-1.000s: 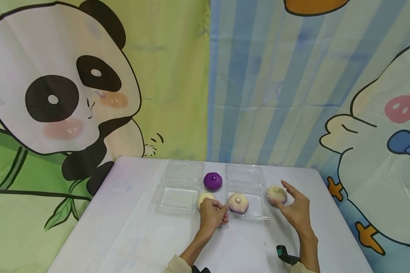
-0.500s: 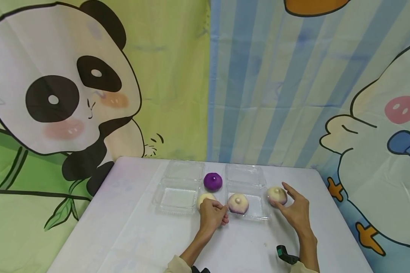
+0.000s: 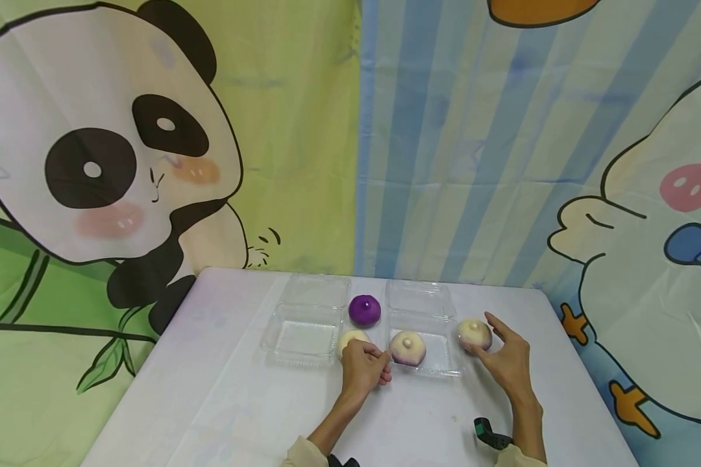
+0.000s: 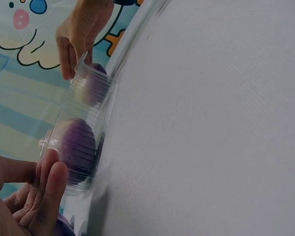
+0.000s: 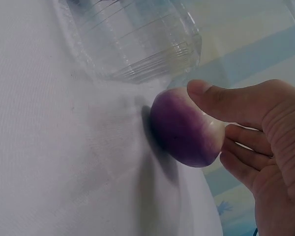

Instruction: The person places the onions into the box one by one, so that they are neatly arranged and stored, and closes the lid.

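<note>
In the head view two clear plastic clamshell boxes lie with lids folded back. My left hand (image 3: 365, 367) pinches the near left rim of the right box (image 3: 441, 368), thumb and fingertips at its edge. Inside that box sits a purple-and-cream onion-shaped ball (image 3: 407, 348) with a small nub. To the right of the box my right hand (image 3: 507, 362) has its thumb and fingers around a second purple-and-cream ball (image 5: 182, 129). In the right wrist view the thumb lies on its cream side, with the other fingers at its far edge.
The left box (image 3: 304, 337) stands on the white table (image 3: 210, 389). Between the boxes are a deep purple ball (image 3: 365, 311) and a cream ball (image 3: 350, 338), partly hidden behind my left hand. Printed cartoon curtains (image 3: 292, 130) hang behind the table.
In the head view the ball at my right hand has turned slightly, and the index finger has shifted a little. My left hand, the boxes and the other balls have stayed put.
</note>
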`<state>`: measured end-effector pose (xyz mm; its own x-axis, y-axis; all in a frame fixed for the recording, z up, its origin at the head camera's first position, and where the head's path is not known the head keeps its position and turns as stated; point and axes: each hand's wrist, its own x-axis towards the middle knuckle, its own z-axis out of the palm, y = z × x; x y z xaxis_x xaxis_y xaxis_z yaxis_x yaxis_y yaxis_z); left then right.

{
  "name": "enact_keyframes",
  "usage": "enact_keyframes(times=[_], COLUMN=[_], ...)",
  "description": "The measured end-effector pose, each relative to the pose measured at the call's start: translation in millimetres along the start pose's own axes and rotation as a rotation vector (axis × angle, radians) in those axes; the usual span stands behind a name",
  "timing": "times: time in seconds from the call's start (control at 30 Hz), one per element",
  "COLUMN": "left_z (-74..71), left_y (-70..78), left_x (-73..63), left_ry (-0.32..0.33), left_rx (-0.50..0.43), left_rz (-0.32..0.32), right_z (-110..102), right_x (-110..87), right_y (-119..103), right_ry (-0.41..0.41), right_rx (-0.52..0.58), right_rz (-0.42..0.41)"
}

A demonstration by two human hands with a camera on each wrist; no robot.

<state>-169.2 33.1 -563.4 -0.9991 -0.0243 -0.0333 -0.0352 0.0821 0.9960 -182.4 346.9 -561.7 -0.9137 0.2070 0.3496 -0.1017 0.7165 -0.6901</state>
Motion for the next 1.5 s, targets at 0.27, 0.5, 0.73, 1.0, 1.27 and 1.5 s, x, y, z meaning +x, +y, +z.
enact_keyframes(times=[0.27,0.5,0.73,1.0,1.27,1.5], left_z=[1.3,2.5,2.8,2.3,1.6,0.6], left_y=[-0.3,0.3,1.5,2.0,0.9,0.5], left_x=[-0.1,0.0,0.4,2.4,2.0,0.2], left_ry=[0.002,0.002,0.0,-0.001,-0.007,-0.005], left_rx=[0.001,0.002,0.0,-0.002,-0.008,-0.001], left_rz=[-0.002,-0.016,-0.014,-0.002,0.001,0.009], right_z=[4,6,8,10,13,16], right_x=[0.5,0.7,0.7,1.3,-0.6,-3.6], right_y=[7,8,10,12,13,11], right_ry=[-0.006,-0.026,-0.039,-0.053,-0.026,-0.012], right_rx=[0.005,-0.004,-0.017,-0.022,-0.019,-0.005], right_rz=[0.013,0.024,0.028,0.044,0.044,0.063])
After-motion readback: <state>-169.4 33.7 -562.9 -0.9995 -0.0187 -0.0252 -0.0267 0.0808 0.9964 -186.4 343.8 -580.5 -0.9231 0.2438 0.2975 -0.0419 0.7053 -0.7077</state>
